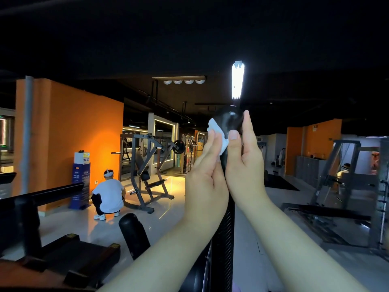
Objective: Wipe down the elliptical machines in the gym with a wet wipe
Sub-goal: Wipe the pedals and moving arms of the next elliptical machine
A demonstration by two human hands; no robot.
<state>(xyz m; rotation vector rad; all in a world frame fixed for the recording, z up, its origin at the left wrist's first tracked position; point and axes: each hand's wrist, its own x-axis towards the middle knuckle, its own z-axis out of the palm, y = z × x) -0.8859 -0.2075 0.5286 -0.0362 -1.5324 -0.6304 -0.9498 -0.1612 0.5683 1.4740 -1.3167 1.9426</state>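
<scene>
The black upright handle of the elliptical machine (228,224) rises in the middle of the head view and ends in a rounded black knob (229,120). A white wet wipe (219,137) lies folded against the knob's left side. My left hand (205,178) presses the wipe to the handle with straight fingers. On the other side, my right hand (245,163) grips the handle just under the knob, thumb in front and fingers wrapped behind. A second black handle (133,236) of the machine pokes up lower left.
A treadmill (63,256) stands at the lower left. A person in a white shirt (109,194) squats on the shiny floor by the orange wall (69,131). Behind that person stands a weight machine (147,171). Benches and racks (336,197) fill the right side.
</scene>
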